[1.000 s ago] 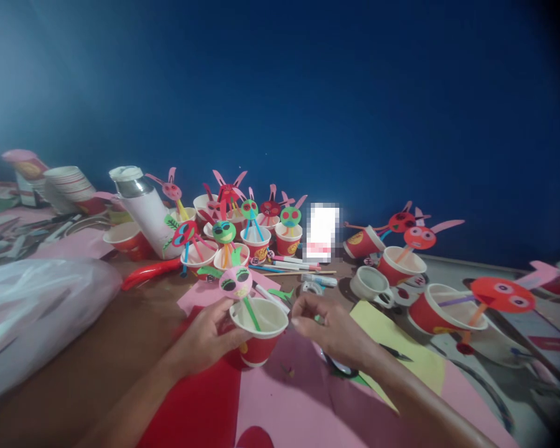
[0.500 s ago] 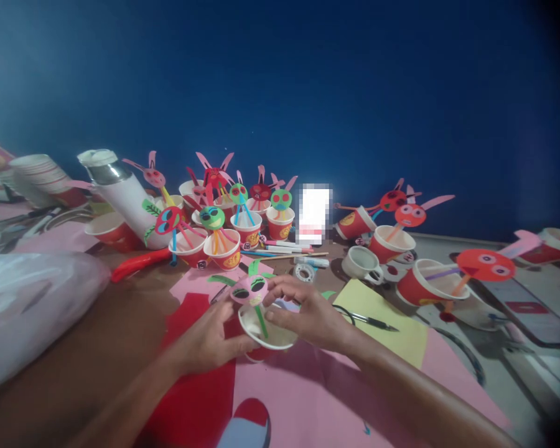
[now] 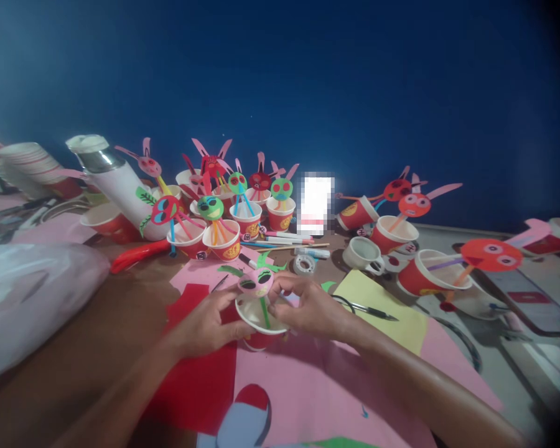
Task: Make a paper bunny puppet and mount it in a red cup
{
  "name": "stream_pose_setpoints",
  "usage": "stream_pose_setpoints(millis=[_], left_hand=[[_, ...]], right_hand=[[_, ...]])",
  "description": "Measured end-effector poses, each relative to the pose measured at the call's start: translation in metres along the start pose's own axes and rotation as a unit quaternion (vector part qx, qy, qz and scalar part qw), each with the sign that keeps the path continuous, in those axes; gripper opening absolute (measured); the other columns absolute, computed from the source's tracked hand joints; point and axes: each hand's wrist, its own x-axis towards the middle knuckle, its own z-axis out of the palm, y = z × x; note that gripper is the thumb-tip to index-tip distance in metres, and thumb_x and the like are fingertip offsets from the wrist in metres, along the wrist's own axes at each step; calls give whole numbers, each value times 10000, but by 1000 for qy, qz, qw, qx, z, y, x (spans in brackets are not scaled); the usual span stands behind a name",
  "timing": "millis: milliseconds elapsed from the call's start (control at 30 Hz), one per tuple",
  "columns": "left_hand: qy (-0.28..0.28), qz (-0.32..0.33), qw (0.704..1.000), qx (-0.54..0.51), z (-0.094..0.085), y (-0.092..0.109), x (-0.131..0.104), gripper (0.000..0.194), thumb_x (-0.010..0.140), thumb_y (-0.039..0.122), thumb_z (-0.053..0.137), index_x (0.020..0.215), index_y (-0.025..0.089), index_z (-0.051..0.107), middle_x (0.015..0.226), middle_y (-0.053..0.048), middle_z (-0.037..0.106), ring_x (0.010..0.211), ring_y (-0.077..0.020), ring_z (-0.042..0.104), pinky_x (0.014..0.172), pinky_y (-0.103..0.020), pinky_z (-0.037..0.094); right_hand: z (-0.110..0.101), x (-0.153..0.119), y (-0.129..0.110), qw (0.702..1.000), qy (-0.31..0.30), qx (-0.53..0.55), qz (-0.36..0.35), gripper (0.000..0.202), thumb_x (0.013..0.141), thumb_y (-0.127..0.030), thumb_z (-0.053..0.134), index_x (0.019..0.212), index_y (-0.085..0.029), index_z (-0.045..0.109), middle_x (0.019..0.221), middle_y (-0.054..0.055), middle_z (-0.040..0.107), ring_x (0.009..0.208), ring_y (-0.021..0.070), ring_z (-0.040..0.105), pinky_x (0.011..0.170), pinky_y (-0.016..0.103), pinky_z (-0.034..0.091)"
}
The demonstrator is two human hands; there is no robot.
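Note:
A red and white paper cup [image 3: 261, 340] stands just in front of me over pink paper. Out of it rises a pink paper face [image 3: 256, 284] with dark eyes and green ears, borne on a green strip [image 3: 266, 313]. My left hand [image 3: 208, 326] is closed about the cup's left side, thumb near the rim. Curled fingers of my right hand [image 3: 312, 308] are pinched at the right rim, close beside the face; what lies between those fingertips is hidden.
Several paper cups with paper figures [image 3: 221, 242] line the back; others stand at right. A white thermos [image 3: 121, 186] leans behind a plastic bag [image 3: 37, 298]. A tape roll [image 3: 304, 264], white mug [image 3: 363, 254], pen [image 3: 371, 311] and red paper [image 3: 191, 373] surround the cup.
My right hand's fingers have drawn in and curled more tightly at the cup's right rim. The pink face has shifted slightly right and up. My left hand stays on the cup.

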Motion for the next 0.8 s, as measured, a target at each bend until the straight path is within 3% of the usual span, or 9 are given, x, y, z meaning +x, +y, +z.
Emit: stream_pose_setpoints(millis=[233, 400, 500, 667, 800], left_hand=[[-15, -4, 1000, -18, -6, 14, 1, 339, 737, 311, 653, 1055, 200, 611, 1001, -26, 661, 912, -220, 606, 823, -304, 467], [-9, -19, 1000, -14, -8, 17, 1, 408, 722, 297, 661, 1107, 184, 590, 1064, -46, 646, 1000, -249, 580, 879, -335, 453], [20, -47, 999, -2, -7, 9, 0, 539, 692, 332, 688, 1192, 193, 542, 1206, -74, 590, 1120, -293, 519, 956, -389, 408], [45, -5, 993, -107, -8, -1, 0, 610, 737, 329, 660, 1293, 208, 440, 1316, -80, 513, 1169, -272, 499, 960, -344, 430], [87, -1, 989, -118, -12, -6, -1, 733, 743, 347, 661, 1375, 211, 317, 1383, -98, 436, 1271, -293, 383, 1042, -399, 343]], right_hand=[[1, 1, 2, 999, 24, -20, 44, 69, 687, -128, 541, 696, -193, 561, 809, -33, 597, 711, 108, 548, 631, 200, 415], [1, 2, -5, 996, 31, -29, 74, 77, 714, -171, 535, 774, -199, 575, 811, -22, 628, 665, 116, 547, 582, 211, 416], [0, 2, -7, 995, 35, -18, 88, 150, 714, -187, 555, 860, -211, 584, 893, -14, 638, 692, 124, 548, 624, 233, 433], [-8, 0, -3, 994, 64, 33, 79, 233, 797, -316, 539, 1005, -215, 568, 1026, 33, 620, 818, 168, 561, 715, 294, 465], [-13, -1, -1, 996, 34, 78, 18, 542, 720, -437, 654, 1203, -268, 473, 1207, 42, 535, 1060, 221, 517, 869, 338, 443]])
